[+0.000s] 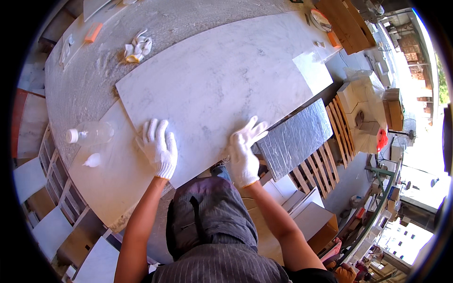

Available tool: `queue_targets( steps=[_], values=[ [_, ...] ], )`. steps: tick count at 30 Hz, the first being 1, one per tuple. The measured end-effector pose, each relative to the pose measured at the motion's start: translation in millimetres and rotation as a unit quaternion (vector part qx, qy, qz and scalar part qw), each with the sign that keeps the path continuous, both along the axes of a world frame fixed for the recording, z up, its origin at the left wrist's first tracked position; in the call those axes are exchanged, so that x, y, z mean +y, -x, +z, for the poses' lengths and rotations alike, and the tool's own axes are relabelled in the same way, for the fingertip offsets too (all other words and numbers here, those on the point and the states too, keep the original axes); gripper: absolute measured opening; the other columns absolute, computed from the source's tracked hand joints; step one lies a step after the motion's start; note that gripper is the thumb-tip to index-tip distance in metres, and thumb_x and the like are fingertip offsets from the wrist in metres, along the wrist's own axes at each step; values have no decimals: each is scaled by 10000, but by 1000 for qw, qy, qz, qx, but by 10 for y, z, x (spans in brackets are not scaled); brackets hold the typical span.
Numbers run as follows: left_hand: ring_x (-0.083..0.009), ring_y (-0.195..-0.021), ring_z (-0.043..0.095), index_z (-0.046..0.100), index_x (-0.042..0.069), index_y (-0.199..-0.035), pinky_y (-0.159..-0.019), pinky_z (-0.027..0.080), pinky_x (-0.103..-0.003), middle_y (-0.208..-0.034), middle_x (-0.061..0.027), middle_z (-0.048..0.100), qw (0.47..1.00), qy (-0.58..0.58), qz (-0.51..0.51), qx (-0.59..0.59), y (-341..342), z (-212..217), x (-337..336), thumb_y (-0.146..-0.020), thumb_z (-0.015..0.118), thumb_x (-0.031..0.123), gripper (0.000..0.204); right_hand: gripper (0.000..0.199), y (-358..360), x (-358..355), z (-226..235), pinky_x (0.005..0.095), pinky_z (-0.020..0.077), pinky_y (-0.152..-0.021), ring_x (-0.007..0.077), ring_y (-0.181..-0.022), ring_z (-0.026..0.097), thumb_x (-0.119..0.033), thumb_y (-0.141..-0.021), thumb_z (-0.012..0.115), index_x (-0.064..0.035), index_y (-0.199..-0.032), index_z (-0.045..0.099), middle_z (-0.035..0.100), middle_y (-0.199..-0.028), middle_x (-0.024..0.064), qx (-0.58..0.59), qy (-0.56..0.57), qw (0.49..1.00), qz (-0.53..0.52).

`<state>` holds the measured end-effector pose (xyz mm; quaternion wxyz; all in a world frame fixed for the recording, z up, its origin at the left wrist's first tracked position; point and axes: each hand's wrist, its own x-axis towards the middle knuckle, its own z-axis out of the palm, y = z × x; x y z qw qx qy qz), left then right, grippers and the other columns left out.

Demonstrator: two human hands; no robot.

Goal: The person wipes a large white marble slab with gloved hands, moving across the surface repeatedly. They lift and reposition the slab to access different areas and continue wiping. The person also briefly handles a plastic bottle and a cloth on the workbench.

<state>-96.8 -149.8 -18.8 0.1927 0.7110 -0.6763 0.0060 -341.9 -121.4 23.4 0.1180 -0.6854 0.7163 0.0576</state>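
A large white slab with grey veining lies flat in front of me on a dusty table. My left hand, in a white knit glove, rests with its fingers spread on the slab's near left part. At the near edge, further right, is my gloved right hand. Its fingers are apart, touching or just over the slab; the exact contact is hard to tell. Neither hand holds anything. A brighter rectangular patch shows at the slab's right end.
Left of the slab are a clear bottle with a white cap and a small white nozzle. Crumpled gloves and an orange block lie beyond. To the right stand a film-wrapped grey panel, wooden pallets and a cardboard box.
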Motion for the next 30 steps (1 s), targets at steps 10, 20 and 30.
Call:
queue_targets(
  steps=[10,20,30],
  values=[
    [-261,-1191,601,653,9,-1232,-1049,469,-364,-1266,-123,642,910,33,-27,412,-771,218,1082,-999,560,-14,252,457,-1368,1048,-54,421,567,-811,399,-1030,673,-107,-937,657,-117,-1381,546,639,-1253,215,-355,14,933,62],
    [-254,-1224,582,651,1,-1232,-1071,429,-354,-1277,-129,637,883,5,124,453,-1584,749,2143,-985,530,-56,281,444,-2125,854,663,343,517,-923,317,-1052,686,-99,-969,628,-48,-1407,576,683,-1167,224,-604,-91,781,132],
    [-346,-1132,601,656,33,-1210,-1000,466,-439,-1203,-154,649,948,23,49,314,-1514,687,2164,-925,597,-2,293,483,-1745,671,356,477,557,-794,416,-939,690,-306,-961,630,-105,-1396,568,662,-1183,228,-334,-49,937,94]
  ],
)
